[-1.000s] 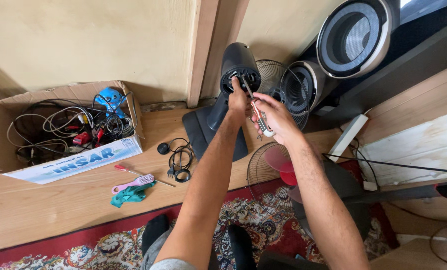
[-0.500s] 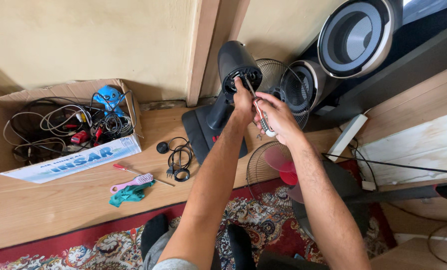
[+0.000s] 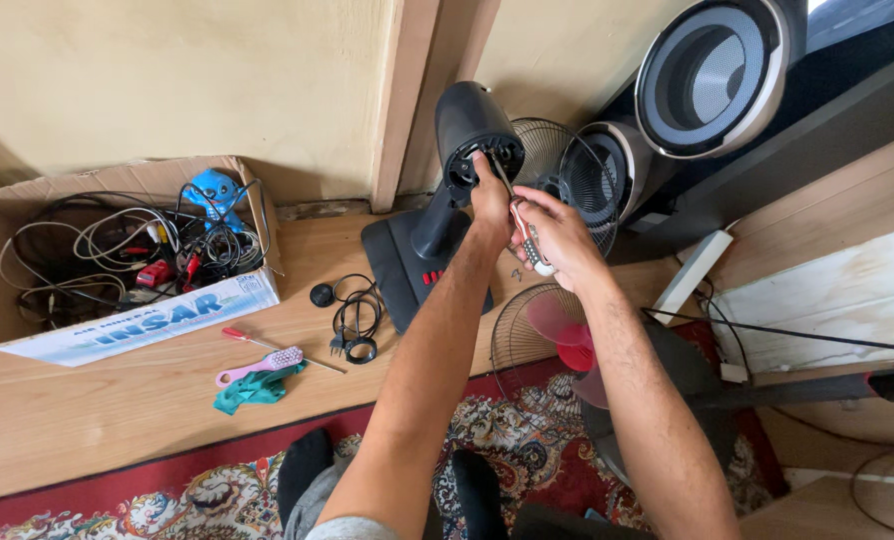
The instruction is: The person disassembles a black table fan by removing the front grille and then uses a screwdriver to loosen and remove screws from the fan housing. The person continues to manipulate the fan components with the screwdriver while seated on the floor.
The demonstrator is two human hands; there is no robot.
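Little moved since earlier frame: left hand (image 3: 489, 200) stays gripping fan motor housing (image 3: 472, 135); right hand (image 3: 557, 235), just beside housing, fingers closed round screwdriver (image 3: 522, 225), tip at housing's open face.

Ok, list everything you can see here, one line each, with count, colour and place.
Fan motor housing: one, dark grey, by the wall.
Screwdriver: one, pale handle, in right hand.
Cardboard box: one, brown, left, holding cables.
Red screwdriver: one, on wood floor.
Brush: one, pink, on green cloth.
Fan blade: one, pink, in a loose grille.
Speakers: two, black and silver, right.
Left hand: on housing.
Right hand: grip on screwdriver.
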